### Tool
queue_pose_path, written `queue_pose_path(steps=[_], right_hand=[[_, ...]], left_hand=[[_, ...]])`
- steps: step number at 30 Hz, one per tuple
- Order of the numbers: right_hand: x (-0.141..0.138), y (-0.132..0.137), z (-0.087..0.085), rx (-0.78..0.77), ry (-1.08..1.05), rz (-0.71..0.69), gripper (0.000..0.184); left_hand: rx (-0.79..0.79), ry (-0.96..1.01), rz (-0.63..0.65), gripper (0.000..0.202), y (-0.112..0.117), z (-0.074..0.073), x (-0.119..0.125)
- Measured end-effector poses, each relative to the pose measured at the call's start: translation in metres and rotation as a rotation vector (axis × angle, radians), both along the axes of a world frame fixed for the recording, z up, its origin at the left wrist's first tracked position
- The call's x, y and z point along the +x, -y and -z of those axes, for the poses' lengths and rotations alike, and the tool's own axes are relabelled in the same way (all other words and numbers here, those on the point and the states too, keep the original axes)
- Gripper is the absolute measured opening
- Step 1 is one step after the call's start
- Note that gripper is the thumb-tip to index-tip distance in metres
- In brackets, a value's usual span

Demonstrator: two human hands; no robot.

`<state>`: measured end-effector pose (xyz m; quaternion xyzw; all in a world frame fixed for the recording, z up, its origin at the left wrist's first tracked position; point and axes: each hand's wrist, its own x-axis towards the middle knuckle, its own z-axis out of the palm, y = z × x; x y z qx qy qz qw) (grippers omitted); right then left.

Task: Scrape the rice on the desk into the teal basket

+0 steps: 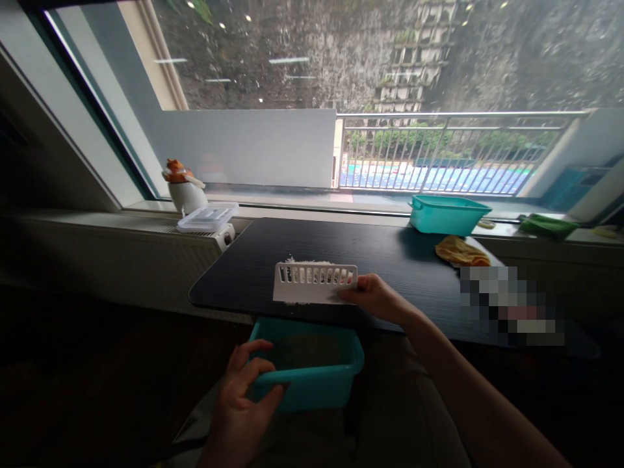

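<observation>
My right hand (375,296) pinches the right end of a white slotted plastic plate (307,292), held on edge over the dark table near its front. Small white bits (290,260) lie on the tabletop behind the plate, and some show through its slots and below its lower edge. With my left hand (251,383) I grip the near left rim of a teal plastic bin (316,383), thumb outside and fingers over the edge. The bin sits below the table's front edge, above my lap. Its inside is dim, so what it contains is hard to make out.
A second teal bin (448,216) stands at the table's back right, beside a yellow-brown cloth (461,251). To the left, a clear plastic lid (207,217) and a white container with an orange figure (185,188) rest near the window. A radiator (146,257) stands left of the table.
</observation>
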<state>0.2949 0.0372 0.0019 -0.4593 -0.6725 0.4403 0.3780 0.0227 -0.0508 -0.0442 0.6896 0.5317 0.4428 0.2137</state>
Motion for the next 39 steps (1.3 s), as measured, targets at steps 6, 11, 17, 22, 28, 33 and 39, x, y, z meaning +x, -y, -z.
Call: queue_pose_path(steps=[6, 11, 17, 22, 28, 33, 39], right_hand=[[0.002, 0.004, -0.003, -0.004, 0.005, 0.048, 0.033], [0.002, 0.004, -0.002, -0.012, 0.007, 0.033, 0.031], [0.007, 0.019, -0.004, -0.058, 0.028, -0.022, 0.031], [0.008, 0.017, -0.004, -0.028, -0.01, -0.004, 0.03], [0.006, 0.01, -0.003, -0.018, 0.011, 0.004, 0.027], [0.006, 0.003, -0.001, 0.01, -0.02, 0.024, 0.027], [0.001, -0.015, 0.002, 0.043, -0.019, 0.103, 0.024]], left_hand=[[0.02, -0.038, 0.012, 0.011, -0.002, 0.005, -0.004], [0.031, -0.063, 0.01, 0.009, -0.002, 0.003, -0.005], [0.045, -0.085, 0.02, 0.011, -0.004, 0.013, -0.009], [0.066, -0.09, 0.025, 0.011, -0.005, 0.013, -0.01], [0.046, -0.075, 0.02, 0.007, -0.004, 0.006, -0.01], [0.029, -0.066, 0.018, 0.009, -0.005, 0.006, -0.009], [0.027, -0.11, 0.048, 0.004, -0.006, 0.01, -0.016]])
